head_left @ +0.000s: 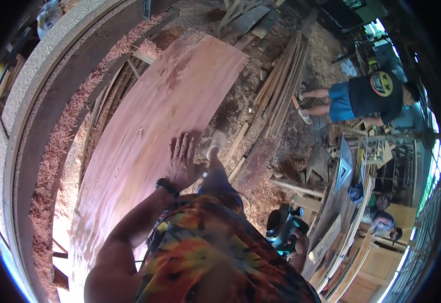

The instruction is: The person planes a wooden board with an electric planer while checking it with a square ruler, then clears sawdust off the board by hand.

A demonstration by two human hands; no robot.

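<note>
My left hand (pixel 181 160) lies flat on a long, wide reddish wooden slab (pixel 144 136), its fingers stretched toward the far end. A dark watch or band (pixel 167 187) is on that wrist. The slab's pale surface has darker streaks and some dusty shavings at the far part. Low on the right, beside my body and apart from the slab, my right hand (pixel 298 248) is closed around a teal and black handheld power tool (pixel 282 224). Its exact kind and underside cannot be made out. My tie-dye shirt hides the near part of the slab.
Curly shavings (pixel 61 146) fill a ledge along the left. Several long wooden strips (pixel 286 76) lie on the shaving-strewn floor to the right. A person in a dark shirt (pixel 377 98) stands beyond them. More boards (pixel 331 217) are at the lower right, with other people behind.
</note>
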